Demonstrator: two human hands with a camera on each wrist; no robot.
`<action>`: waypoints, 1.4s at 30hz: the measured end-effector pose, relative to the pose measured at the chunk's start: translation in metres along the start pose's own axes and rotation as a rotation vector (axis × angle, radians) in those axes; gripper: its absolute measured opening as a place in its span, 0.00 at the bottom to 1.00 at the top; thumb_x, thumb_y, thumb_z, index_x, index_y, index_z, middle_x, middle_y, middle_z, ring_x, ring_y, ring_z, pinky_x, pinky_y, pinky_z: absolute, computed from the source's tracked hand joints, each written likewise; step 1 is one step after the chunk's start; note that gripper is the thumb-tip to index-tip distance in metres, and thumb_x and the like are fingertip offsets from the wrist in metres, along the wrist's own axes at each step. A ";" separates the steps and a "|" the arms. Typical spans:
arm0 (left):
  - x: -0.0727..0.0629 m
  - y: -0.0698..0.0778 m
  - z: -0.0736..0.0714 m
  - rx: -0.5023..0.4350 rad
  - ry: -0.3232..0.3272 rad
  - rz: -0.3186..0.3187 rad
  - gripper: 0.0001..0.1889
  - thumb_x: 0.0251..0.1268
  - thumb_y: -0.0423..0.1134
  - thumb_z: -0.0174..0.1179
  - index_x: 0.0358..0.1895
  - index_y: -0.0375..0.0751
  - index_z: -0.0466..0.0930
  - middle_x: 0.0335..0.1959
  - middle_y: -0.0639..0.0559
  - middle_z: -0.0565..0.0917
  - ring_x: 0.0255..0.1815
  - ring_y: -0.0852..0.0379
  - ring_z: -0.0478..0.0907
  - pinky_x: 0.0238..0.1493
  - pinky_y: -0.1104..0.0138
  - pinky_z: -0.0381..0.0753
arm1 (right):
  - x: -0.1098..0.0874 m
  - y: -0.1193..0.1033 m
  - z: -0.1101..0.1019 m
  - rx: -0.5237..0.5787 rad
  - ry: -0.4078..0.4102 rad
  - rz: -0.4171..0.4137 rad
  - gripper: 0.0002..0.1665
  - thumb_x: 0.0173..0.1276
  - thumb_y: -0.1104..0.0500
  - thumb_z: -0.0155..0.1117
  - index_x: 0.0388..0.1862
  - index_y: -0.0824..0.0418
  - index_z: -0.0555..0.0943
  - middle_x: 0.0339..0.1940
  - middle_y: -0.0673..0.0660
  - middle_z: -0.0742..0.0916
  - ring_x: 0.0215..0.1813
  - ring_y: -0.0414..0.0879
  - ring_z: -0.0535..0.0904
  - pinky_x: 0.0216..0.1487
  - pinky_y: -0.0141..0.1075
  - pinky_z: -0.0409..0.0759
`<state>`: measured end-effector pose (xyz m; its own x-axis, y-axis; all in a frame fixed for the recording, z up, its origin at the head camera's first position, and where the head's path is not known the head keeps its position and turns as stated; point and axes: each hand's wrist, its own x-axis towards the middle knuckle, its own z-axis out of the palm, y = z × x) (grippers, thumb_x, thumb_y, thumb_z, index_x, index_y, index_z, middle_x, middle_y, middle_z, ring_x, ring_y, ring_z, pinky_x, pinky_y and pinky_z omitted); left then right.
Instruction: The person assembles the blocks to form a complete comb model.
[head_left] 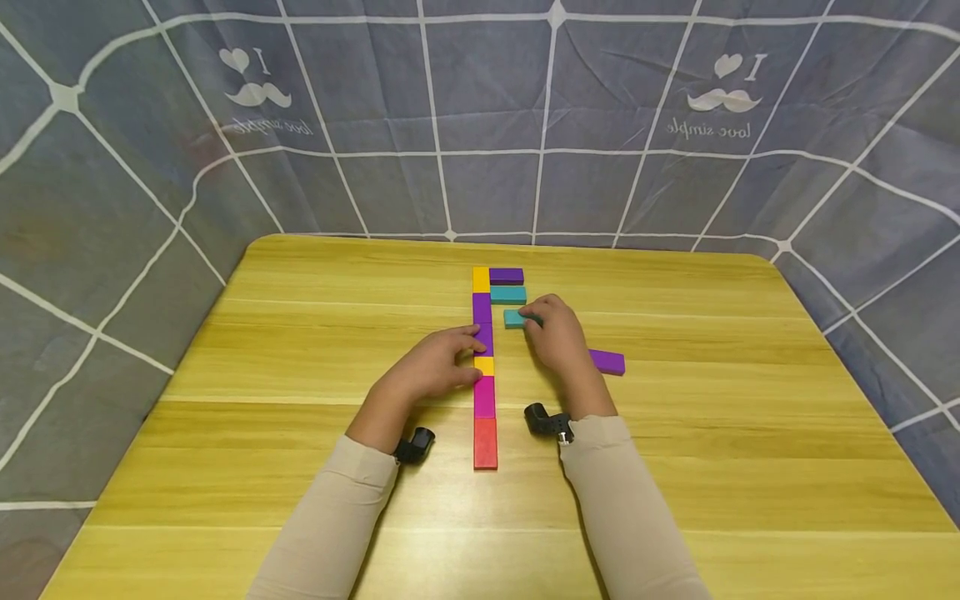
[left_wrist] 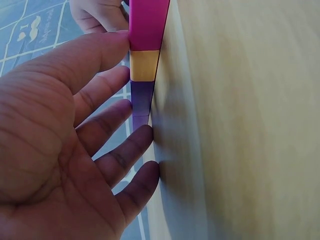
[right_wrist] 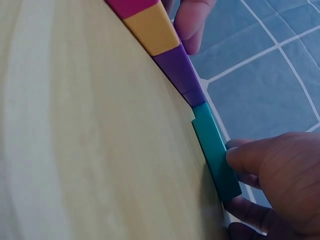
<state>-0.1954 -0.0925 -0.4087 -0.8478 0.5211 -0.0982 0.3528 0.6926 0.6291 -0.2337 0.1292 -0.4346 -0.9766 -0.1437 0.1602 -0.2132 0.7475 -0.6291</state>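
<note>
Coloured blocks form a straight line running away from me, with a red block (head_left: 485,443) nearest, then a magenta block (head_left: 484,397), a small yellow block (head_left: 483,366) and purple blocks (head_left: 482,308). My left hand (head_left: 433,364) touches the side of this line with spread fingers, thumb by the magenta and yellow blocks. My right hand (head_left: 557,335) pinches a teal block (right_wrist: 218,157) at its right end, just right of the line and apart from it in the head view. Another teal block (head_left: 507,295) lies beyond it, against the line.
At the far end a yellow block (head_left: 481,279) tops the line, with a purple block (head_left: 507,276) lying sideways beside it. A loose purple block (head_left: 608,362) lies right of my right wrist. Grey-blue checked cloth (head_left: 487,117) hangs around the wooden table (head_left: 300,333).
</note>
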 end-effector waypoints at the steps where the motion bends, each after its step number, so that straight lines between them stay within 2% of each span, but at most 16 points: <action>1: 0.000 0.000 0.000 0.001 0.002 0.003 0.22 0.63 0.38 0.65 0.61 0.37 0.80 0.74 0.45 0.66 0.74 0.43 0.63 0.73 0.55 0.61 | 0.001 0.000 0.000 0.001 -0.003 0.001 0.14 0.74 0.64 0.58 0.53 0.66 0.85 0.55 0.62 0.80 0.59 0.59 0.76 0.66 0.49 0.71; 10: 0.001 0.001 0.000 0.013 0.002 0.011 0.22 0.64 0.37 0.65 0.60 0.36 0.80 0.74 0.44 0.67 0.73 0.43 0.63 0.73 0.55 0.62 | 0.004 -0.004 0.002 -0.001 -0.014 0.002 0.14 0.74 0.65 0.57 0.53 0.66 0.85 0.54 0.62 0.80 0.59 0.59 0.76 0.66 0.48 0.71; 42: -0.004 -0.005 0.001 0.025 -0.015 0.009 0.23 0.65 0.40 0.65 0.63 0.40 0.80 0.75 0.48 0.65 0.75 0.45 0.61 0.74 0.55 0.59 | 0.002 -0.012 0.012 0.011 -0.016 -0.001 0.14 0.75 0.64 0.55 0.52 0.65 0.85 0.56 0.60 0.80 0.59 0.57 0.77 0.65 0.47 0.72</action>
<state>-0.1934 -0.0974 -0.4120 -0.8388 0.5343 -0.1042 0.3700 0.7000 0.6109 -0.2334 0.1123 -0.4360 -0.9767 -0.1549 0.1487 -0.2144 0.7404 -0.6370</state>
